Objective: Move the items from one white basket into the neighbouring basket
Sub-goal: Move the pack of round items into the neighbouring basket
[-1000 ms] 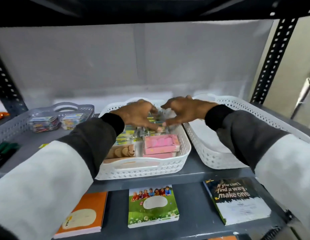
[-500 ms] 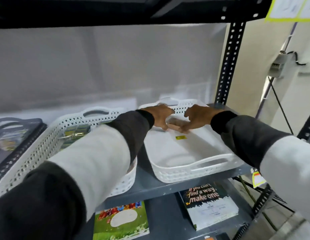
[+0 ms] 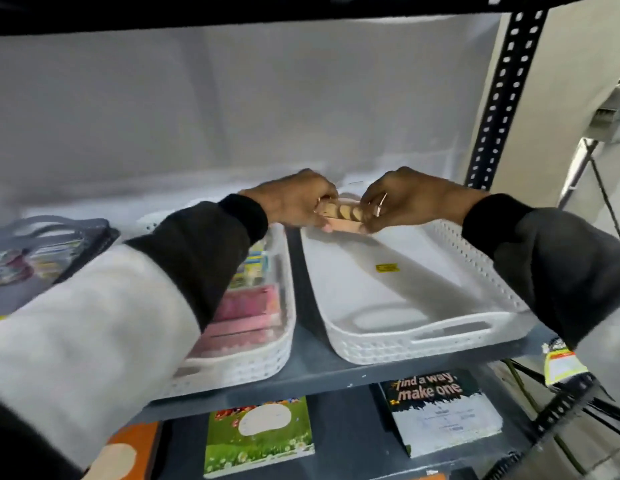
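Two white baskets stand side by side on a grey shelf. The left basket [image 3: 263, 362] holds pink boxes [image 3: 247, 313] and colourful packs [image 3: 254, 268]. The right basket [image 3: 405, 341] is bare inside except for a small yellow sticker [image 3: 387, 268]. My left hand [image 3: 294, 202] and my right hand [image 3: 405, 202] together grip a clear pack of wooden rounds [image 3: 346, 216], one hand at each end. The pack hangs over the far end of the right basket, between the two hands. My left sleeve hides much of the left basket.
A grey basket [image 3: 52, 233] with colourful packs stands at the far left. On the lower shelf lie an orange notebook [image 3: 124, 452], a green notebook [image 3: 260, 434] and a black "find a way, make one" notebook [image 3: 436, 407]. A black perforated upright [image 3: 495, 98] rises at the right.
Both hands left the left basket with the pack of wooden rounds and carried it rightward over the far end of the right basket. The view swung right, then partly back.
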